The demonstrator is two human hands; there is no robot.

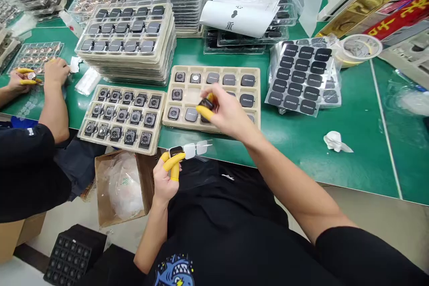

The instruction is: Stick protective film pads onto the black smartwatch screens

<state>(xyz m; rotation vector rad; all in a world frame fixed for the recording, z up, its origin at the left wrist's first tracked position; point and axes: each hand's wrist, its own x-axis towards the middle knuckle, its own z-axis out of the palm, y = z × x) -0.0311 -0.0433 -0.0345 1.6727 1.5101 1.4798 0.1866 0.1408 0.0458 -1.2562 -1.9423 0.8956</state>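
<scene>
My left hand (166, 181), in yellow finger cots, is closed on a dark square watch piece (176, 152) in front of the bench edge. From it a clear film strip (196, 149) with square patches sticks out to the right. Over the beige tray (258, 120), my right hand (224, 109) pinches a small dark watch body (206, 103) between yellow-cotted fingers. This tray holds dark square watch pieces, some with round sensor backs up, and a bare compartment (192, 95) lies left of my right hand. A second beige tray (157, 143) is full of watch bodies (122, 115).
Behind stand stacked trays (134, 60) and plastic-wrapped trays (241, 9). On the right lie sheets of black square stickers (296, 78), a tape roll (360, 49) and crumpled tissue (335, 141). A co-worker's hands (55, 73) work at left. An open carton (144, 183) stands below.
</scene>
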